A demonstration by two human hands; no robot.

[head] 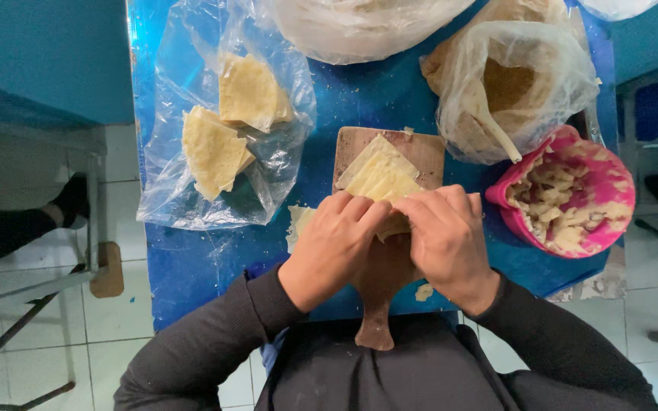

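A small wooden paddle board (420,148) lies on the blue table (359,106), its handle pointing toward me. On it rests a pale yellow pastry sheet (378,171), folded into a triangle. My left hand (333,247) and my right hand (447,240) meet over the near edge of that sheet, fingertips pinching and folding the dough between them. Another scrap of dough (297,221) peeks out left of my left hand.
A clear plastic bag (192,175) holds two stacks of triangular pastry sheets (211,152) at left. A pink bowl of filling (573,194) sits at right, a bag with a white spoon (496,133) behind it. Tiled floor and metal frames flank the narrow table.
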